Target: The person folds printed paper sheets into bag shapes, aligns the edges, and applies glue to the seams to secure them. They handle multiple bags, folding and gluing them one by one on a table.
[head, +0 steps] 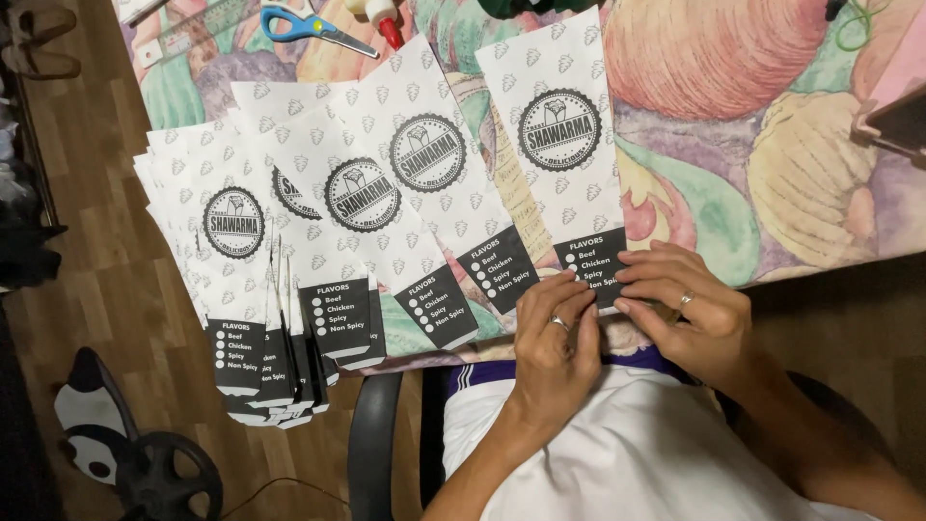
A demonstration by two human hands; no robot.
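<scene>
Painted tablecloth point(733, 145), wood floor point(106, 289) — printed paper bags point(564, 145)

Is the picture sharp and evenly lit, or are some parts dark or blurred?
Head view: the paper bags and both hands, left hand and right hand, look sharp; the tablecloth is brightly lit; the floor at left is dim; no strong glare.
</scene>
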